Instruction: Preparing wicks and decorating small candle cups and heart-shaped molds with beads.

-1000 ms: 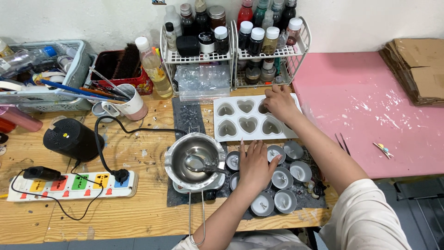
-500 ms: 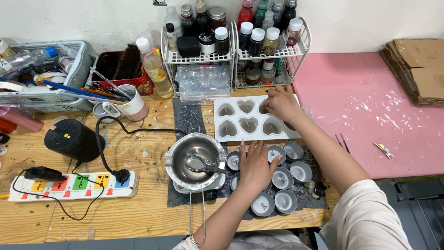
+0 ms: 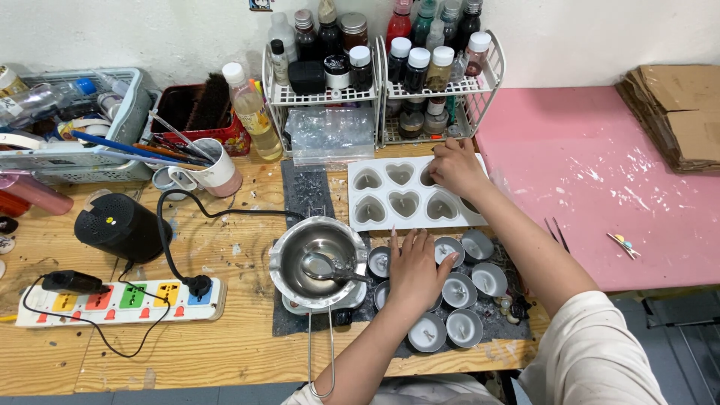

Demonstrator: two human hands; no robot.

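Observation:
A white silicone mould (image 3: 390, 211) with heart-shaped cavities lies on the wooden table. My right hand (image 3: 454, 166) rests over its upper right cavities, fingers curled down into one; whether it pinches anything is hidden. My left hand (image 3: 414, 268) lies flat, fingers spread, on a cluster of small round metal cups (image 3: 466, 327) holding white wax and wicks. Just left of that hand stands a steel melting pot (image 3: 315, 259) with a spoon in it and a long wire handle.
Two white wire racks of bottles (image 3: 379, 56) stand behind the mould. A mug (image 3: 217, 169), a black speaker (image 3: 120, 225), a power strip (image 3: 116, 300) and a basket of tools (image 3: 71, 120) fill the left. A pink board (image 3: 600, 172) with tweezers and cardboard lies right.
My right hand has shifted slightly over the mould's upper right cavities. The left hand stays on the metal cups.

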